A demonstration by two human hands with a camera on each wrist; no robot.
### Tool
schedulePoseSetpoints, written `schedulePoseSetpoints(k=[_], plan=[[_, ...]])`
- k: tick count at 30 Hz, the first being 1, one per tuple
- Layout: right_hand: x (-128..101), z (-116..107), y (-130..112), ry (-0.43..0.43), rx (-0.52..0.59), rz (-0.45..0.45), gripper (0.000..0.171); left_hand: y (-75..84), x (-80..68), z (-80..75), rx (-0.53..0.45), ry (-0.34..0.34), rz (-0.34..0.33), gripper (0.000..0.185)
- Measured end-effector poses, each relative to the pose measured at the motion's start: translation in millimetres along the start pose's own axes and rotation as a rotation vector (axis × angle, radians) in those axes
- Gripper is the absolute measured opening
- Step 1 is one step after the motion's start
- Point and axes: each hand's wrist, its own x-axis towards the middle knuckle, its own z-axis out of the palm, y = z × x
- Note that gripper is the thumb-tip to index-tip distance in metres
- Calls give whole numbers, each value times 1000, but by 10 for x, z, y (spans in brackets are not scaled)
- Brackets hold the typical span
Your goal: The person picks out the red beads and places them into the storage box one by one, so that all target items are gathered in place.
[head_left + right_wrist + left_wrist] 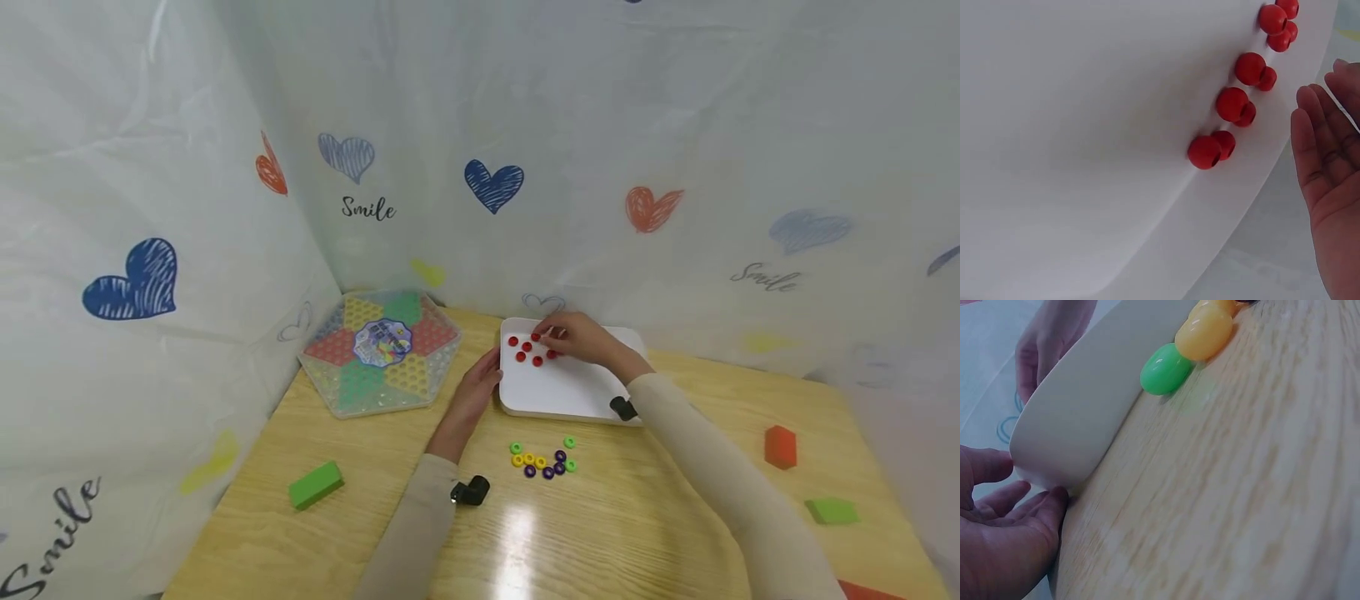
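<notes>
Your L hand (474, 392) rests w/ straight, relaxed fingers (1029, 509) against the left edge of the white tray (570, 392) on the bench (637, 517), gripping nothing. Your R hand (581, 337) hovers over the red pegs (528, 350) in the tray's far left corner; fingers relaxed, can't tell if one is pinched. Coloured rings (543, 460) lie just in front of the tray; game board (382, 350) to its left.

The word "Smile" stands in script on the heart-printed backdrop sheet (367, 208); the game board's (382, 352) label is unreadable.

white tray (558, 392), red pegs (528, 350), heart-patterned curtain (675, 150)
</notes>
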Motion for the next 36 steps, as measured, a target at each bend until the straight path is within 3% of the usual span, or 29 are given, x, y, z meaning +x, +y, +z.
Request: schedulePoseSetpoints(k=[11, 19, 27, 33, 36], plan=[[-322, -32, 147, 77, -44, 30, 28, -29, 237, -164, 1, -19, -10, 51], [-452, 21, 87, 120, -22, 15, 26, 31, 413, -361, 52, 32, -20, 51], [-594, 77, 8, 246, -30, 13, 32, 122, 638, -563, 62, 61, -6, 53], [-776, 266, -124, 339, -71, 26, 38, 163, 596, -751, 77, 87, -22, 52], [-902, 387, -197, 327, -100, 63, 42, 226, 457, -862, 223, 97, 8, 51]])
